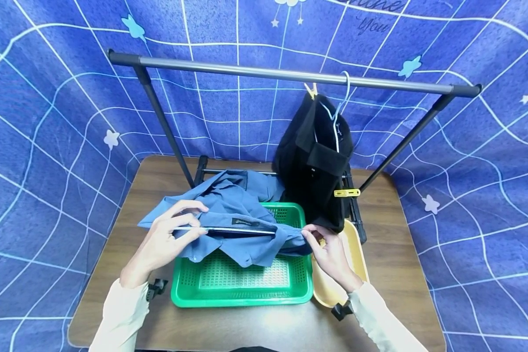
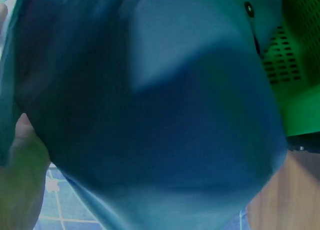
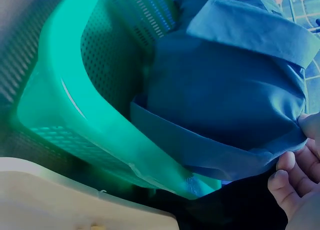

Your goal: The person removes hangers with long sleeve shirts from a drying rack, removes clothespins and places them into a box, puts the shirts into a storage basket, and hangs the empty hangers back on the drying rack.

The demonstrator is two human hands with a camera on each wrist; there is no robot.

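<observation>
A blue shirt (image 1: 242, 195) lies bunched over the green basket (image 1: 242, 298), its dark neck label facing up. Across its opening runs a thin pale bar (image 1: 233, 230) that looks like part of a clothes hanger. My left hand (image 1: 169, 237) grips the bar's left end, with the cloth around it. At the right end of the cloth, my right hand (image 1: 330, 252) pinches the shirt's edge between thumb and fingers. The right wrist view shows this pinch on the blue cloth (image 3: 225, 99). Cloth fills most of the left wrist view and hides the left fingers there.
Behind the basket stands a clothes rack with a metal rail (image 1: 246, 71). A black garment (image 1: 317, 161) hangs from it on a light blue hanger (image 1: 346, 88), with a yellow clothes peg (image 1: 346, 193) near its lower edge. A cream tray (image 1: 356, 249) sits right of the basket.
</observation>
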